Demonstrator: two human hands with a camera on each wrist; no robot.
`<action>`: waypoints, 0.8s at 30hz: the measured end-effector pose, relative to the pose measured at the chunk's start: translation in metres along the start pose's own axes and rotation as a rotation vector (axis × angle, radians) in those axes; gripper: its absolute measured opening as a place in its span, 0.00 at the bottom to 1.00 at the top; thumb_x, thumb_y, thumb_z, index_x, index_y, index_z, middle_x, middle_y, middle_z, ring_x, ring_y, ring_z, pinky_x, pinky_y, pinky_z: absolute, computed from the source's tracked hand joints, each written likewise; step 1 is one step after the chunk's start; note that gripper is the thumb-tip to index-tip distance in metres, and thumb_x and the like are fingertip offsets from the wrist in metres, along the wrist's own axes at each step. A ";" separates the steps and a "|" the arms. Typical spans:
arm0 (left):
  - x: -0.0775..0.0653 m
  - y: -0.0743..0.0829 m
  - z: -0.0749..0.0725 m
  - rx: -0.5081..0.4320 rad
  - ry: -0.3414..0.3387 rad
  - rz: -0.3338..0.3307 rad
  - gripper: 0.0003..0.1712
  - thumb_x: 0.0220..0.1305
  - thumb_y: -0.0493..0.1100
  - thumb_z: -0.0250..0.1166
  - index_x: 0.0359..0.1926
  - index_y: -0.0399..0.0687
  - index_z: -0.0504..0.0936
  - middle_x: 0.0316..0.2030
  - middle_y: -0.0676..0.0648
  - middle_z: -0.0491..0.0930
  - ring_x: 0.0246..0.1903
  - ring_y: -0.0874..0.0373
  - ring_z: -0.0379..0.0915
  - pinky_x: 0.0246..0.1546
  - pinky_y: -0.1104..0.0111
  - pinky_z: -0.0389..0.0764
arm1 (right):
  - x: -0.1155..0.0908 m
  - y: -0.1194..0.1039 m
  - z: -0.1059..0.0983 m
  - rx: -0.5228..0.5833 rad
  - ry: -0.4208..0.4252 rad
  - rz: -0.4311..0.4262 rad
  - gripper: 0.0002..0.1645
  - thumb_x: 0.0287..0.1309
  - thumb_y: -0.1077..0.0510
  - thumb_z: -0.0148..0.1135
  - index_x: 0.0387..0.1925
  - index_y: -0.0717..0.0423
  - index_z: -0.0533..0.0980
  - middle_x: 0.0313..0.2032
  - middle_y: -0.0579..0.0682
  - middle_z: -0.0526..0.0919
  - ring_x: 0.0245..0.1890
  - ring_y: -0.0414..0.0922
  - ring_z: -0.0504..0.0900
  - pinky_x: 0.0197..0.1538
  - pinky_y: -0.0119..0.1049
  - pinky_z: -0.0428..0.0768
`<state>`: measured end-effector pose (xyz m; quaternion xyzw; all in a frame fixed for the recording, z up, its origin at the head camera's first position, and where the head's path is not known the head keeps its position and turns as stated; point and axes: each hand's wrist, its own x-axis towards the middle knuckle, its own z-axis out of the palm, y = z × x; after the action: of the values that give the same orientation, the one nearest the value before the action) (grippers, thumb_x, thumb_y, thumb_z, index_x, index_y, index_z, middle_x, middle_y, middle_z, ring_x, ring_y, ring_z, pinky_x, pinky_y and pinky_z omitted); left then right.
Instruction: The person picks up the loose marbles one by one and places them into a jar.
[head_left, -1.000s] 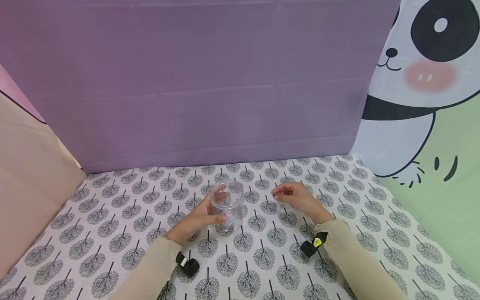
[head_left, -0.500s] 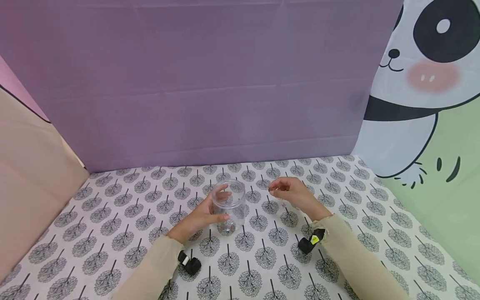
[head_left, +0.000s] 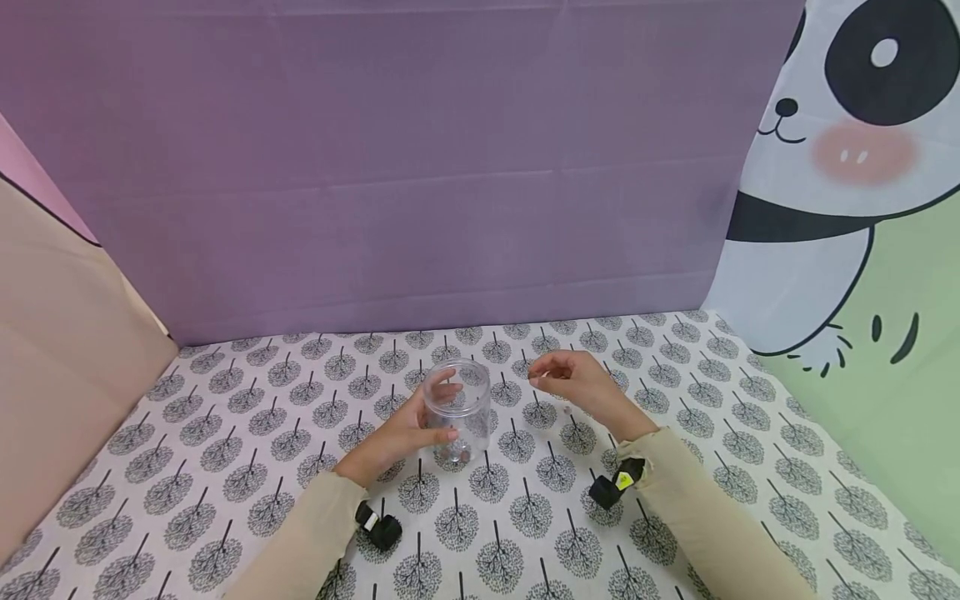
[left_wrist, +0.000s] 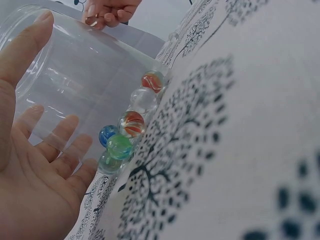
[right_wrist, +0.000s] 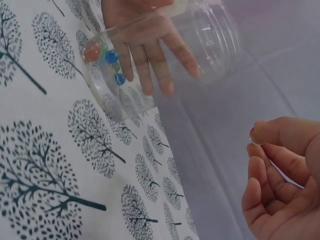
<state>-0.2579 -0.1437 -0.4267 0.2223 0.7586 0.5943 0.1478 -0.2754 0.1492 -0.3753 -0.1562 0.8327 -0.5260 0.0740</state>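
Observation:
A clear plastic jar (head_left: 459, 408) stands upright and lidless on the patterned tablecloth. My left hand (head_left: 401, 433) holds it from the left side, thumb in front and fingers behind. Several glass marbles lie on its bottom; an orange-streaked marble (left_wrist: 131, 124), a blue marble (left_wrist: 108, 135) and a green marble (left_wrist: 119, 147) show in the left wrist view. To the right of the jar, raised above the cloth, my right hand (head_left: 581, 383) pinches a marble (right_wrist: 256, 138) between thumb and forefinger. The fingertips cover most of that marble, which looks clear.
One loose clear marble (head_left: 567, 409) lies on the tablecloth (head_left: 247, 525) below my right hand. A purple cloth backdrop (head_left: 420, 167) rises behind the table's far edge. On the right hangs a green cloth (head_left: 862, 417) with a printed panda.
My right hand has moved left and slightly up, closer to the jar, with the marble in its fingertips. The left hand and the jar stay in place.

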 end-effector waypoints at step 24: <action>0.000 -0.001 -0.001 -0.007 -0.004 0.019 0.51 0.55 0.40 0.68 0.73 0.62 0.46 0.71 0.47 0.55 0.64 0.41 0.59 0.65 0.42 0.59 | -0.002 -0.029 0.010 0.003 0.010 -0.033 0.15 0.56 0.56 0.64 0.45 0.55 0.79 0.36 0.48 0.81 0.38 0.46 0.77 0.47 0.44 0.78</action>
<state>-0.2586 -0.1444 -0.4275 0.2303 0.7540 0.5979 0.1445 -0.2658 0.1300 -0.3533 -0.1673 0.8295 -0.5293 0.0614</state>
